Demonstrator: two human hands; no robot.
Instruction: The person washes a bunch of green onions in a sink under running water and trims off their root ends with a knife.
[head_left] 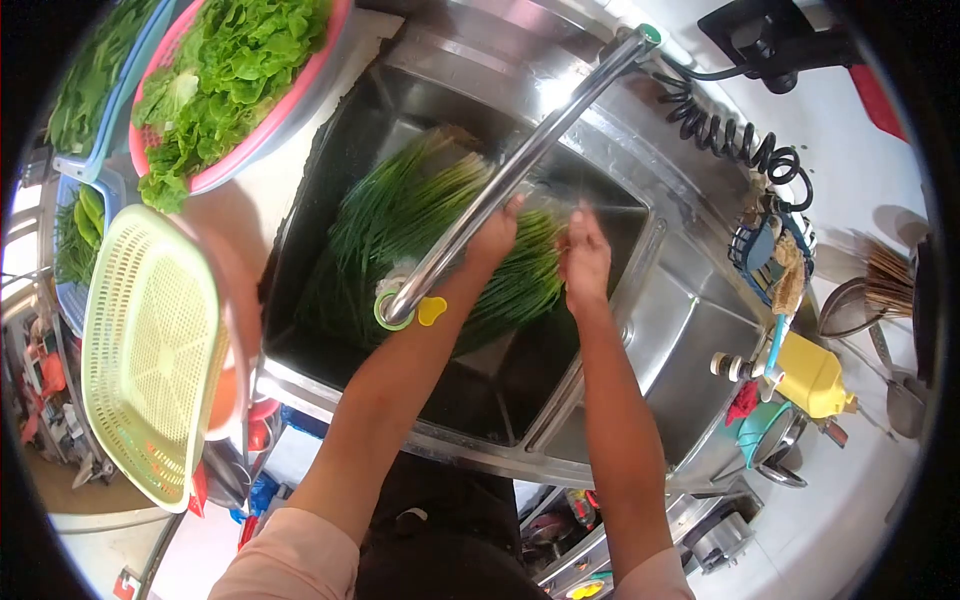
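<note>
Long thin green stalks (425, 205), pale at their ends, lie in the left basin of a steel sink (470, 395). My left hand (495, 232) is closed round part of the stalks, beside the metal faucet tube (530, 150) that crosses above the basin. At the right end of the bunch, my right hand (588, 255) has its fingers bent against the pale ends; the fingertips are blurred. A yellow tab (432, 311) shows beside the faucet's green-rimmed outlet (393, 310).
Left of the sink stand a pale green basket (150, 350) and a pink basket (338, 25) of lettuce. The second basin (680, 350) is at the right. Beyond it are a yellow jug (812, 375), a strainer (850, 308) and a coiled black hose (735, 145).
</note>
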